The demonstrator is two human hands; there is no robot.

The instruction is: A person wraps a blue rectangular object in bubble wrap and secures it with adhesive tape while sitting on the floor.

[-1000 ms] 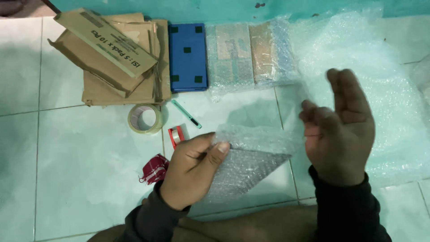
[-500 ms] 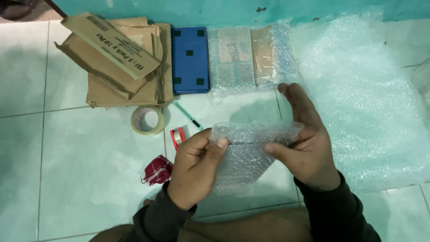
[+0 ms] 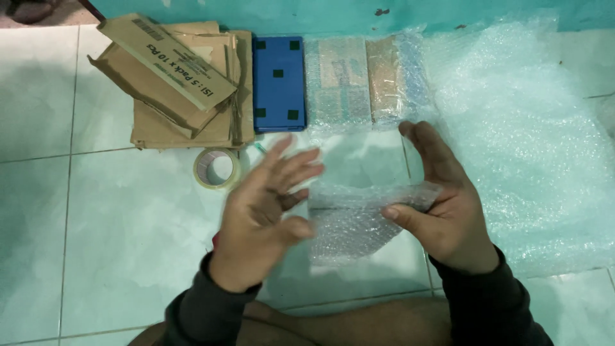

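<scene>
A small parcel wrapped in clear bubble wrap (image 3: 349, 221) is held low over the pale tiled floor. My right hand (image 3: 442, 202) grips its right end, thumb on top and fingers behind. My left hand (image 3: 262, 214) hovers just to the left of the parcel with fingers spread apart, holding nothing; its thumb is close to the parcel's left edge. Both arms wear dark sleeves.
A large sheet of bubble wrap (image 3: 525, 134) covers the floor at the right. Along the back wall lie flattened cardboard boxes (image 3: 176, 83), a blue flat box (image 3: 278, 83) and two bubble-wrapped packages (image 3: 359, 80). A roll of clear tape (image 3: 216, 169) sits left of my left hand.
My left hand has let go of the parcel and opened, moving left. My right hand came in from the right and took hold of the parcel's right end.
</scene>
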